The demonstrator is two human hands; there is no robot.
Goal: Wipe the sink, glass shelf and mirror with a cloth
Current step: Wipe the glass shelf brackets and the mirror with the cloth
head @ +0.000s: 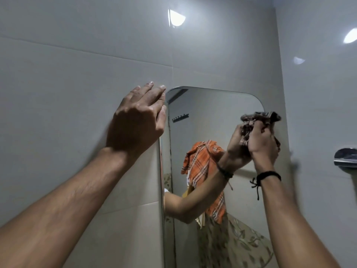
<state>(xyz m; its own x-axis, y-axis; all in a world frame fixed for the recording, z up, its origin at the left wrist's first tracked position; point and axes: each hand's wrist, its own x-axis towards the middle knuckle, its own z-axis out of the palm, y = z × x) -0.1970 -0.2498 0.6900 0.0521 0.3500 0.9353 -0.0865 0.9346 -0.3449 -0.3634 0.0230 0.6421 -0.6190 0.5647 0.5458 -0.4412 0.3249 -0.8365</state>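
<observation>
A tall mirror (pixel 210 117) with rounded corners hangs on the white tiled wall in the middle of the view. My right hand (pixel 263 144) is closed around a bunched brown cloth (pixel 260 118) and presses it against the glass near the mirror's upper right edge. My left hand (pixel 139 120) rests flat on the wall tile, fingers spread, just left of the mirror's upper left corner. The mirror reflects my raised arm and the cloth. The sink and the glass shelf are out of view.
A chrome fitting (pixel 346 158) sticks out of the right-hand wall at about wrist height. Bright lamp reflections (pixel 176 18) shine on the glossy tiles above. A black cord bracelet (pixel 267 176) circles my right wrist.
</observation>
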